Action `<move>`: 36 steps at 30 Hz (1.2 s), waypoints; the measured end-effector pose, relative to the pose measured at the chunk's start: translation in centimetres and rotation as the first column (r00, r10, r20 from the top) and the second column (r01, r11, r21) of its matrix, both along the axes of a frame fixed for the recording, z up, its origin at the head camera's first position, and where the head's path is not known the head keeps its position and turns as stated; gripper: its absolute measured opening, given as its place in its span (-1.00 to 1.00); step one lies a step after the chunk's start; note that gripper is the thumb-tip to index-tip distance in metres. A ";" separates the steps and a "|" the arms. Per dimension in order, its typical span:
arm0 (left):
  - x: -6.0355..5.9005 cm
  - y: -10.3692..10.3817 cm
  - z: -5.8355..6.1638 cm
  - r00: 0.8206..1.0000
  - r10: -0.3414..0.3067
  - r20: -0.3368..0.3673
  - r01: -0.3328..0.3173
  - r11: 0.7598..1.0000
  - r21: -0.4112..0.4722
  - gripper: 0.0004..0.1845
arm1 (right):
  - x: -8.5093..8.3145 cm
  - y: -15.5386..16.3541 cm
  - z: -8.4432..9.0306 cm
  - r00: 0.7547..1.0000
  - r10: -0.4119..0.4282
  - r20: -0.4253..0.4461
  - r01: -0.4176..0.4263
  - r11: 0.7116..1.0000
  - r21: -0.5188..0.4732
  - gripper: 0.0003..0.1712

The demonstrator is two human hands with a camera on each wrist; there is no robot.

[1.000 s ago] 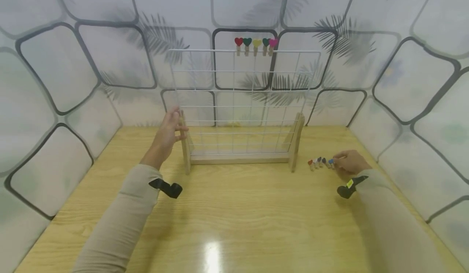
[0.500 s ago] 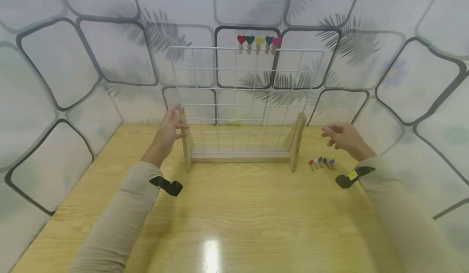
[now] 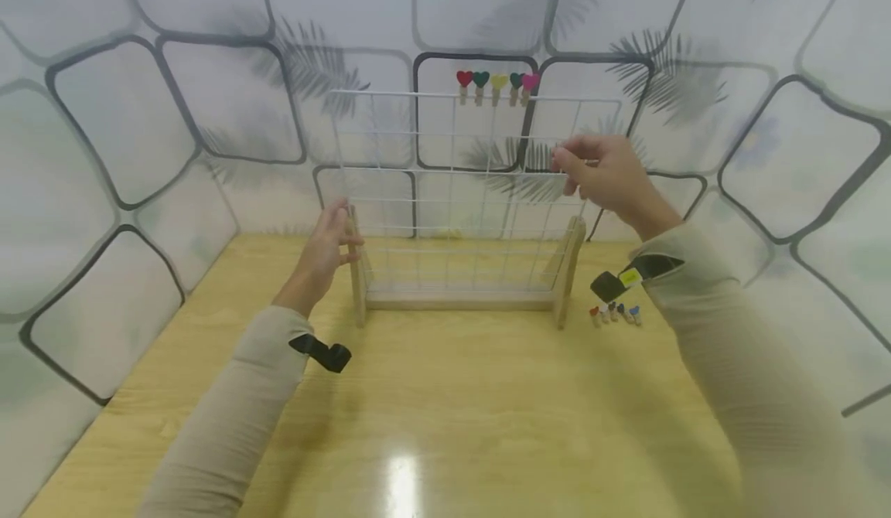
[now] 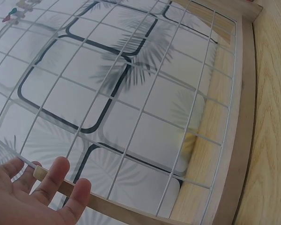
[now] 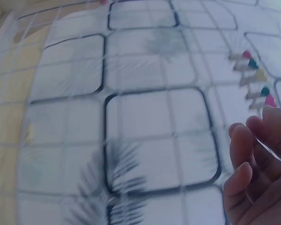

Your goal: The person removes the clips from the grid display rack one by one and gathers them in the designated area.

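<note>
My left hand [image 3: 323, 247] rests on the left wooden upright [image 3: 356, 278] of a stand that holds a white wire grid [image 3: 452, 170]. In the left wrist view, its fingers [image 4: 77, 199] spread loosely around the post's tip, touching the grid's edge. My right hand [image 3: 605, 174] is raised in front of the grid's right side, thumb and fingertips drawn together. I cannot tell whether a small clip is between them. Several heart-topped wooden clothespins [image 3: 496, 89] in red, green, yellow and pink are clipped on the top wire, left of that hand.
Several more heart clothespins [image 3: 614, 315], red, white, dark and blue, lie in a row on the wooden table [image 3: 445, 394] right of the stand, below the right forearm. A patterned backdrop [image 3: 230, 100] encloses the back and sides. The stand's right upright [image 3: 571, 270] is below the right hand.
My right hand has left the clothespins on the table, rising and moving left to the grid's upper right. The left hand stays at the left upright. The head view shifted slightly.
</note>
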State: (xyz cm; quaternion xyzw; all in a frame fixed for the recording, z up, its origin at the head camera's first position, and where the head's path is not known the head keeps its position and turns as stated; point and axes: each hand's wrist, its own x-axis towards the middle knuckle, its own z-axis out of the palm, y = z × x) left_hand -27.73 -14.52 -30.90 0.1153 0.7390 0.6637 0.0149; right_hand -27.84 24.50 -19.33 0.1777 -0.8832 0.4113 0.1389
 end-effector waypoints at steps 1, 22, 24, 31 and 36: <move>0.1 0.0 -0.1 1.000 -0.001 0.006 0.001 1.000 -0.006 -0.34 | -0.1 -0.8 0.6 1.000 0.007 -0.021 -0.007 1.000 0.001 -0.64; 0.1 0.1 0.4 1.000 0.010 -0.007 -0.010 1.000 0.006 -0.37 | -3.4 -12.0 11.6 0.980 -0.083 -0.181 0.159 0.872 0.463 -0.60; 0.1 0.1 0.4 1.000 0.013 -0.008 -0.013 1.000 0.004 -0.36 | -3.3 -12.3 12.3 0.987 -0.088 -0.138 0.150 0.819 0.554 -0.59; -0.2 0.0 0.1 1.000 0.023 -0.003 -0.023 1.000 0.001 -0.35 | -3.1 -13.5 12.6 0.989 -0.136 -0.064 0.144 0.743 0.654 -0.67; -0.1 0.1 -0.1 1.000 0.023 0.006 -0.023 1.000 0.005 -0.36 | -3.4 -13.7 11.9 0.978 -0.189 -0.089 0.201 0.738 0.644 -0.77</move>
